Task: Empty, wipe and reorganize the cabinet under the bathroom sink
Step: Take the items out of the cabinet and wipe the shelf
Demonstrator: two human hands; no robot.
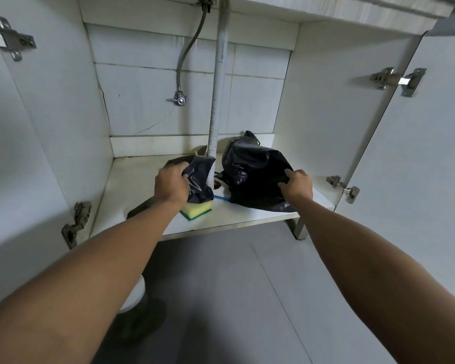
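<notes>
Two black plastic bags, soft, slippery, probably light: small bag (200, 179) pinched by left hand (170, 183); large bag (255, 174) gripped at its crumpled edge by right hand (297, 186).

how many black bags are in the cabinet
2. The small bag is left of the drain pipe, gripped by the left hand above the sponge. The big bag sits right of the pipe, under the right hand. Others may be hidden behind.
</notes>
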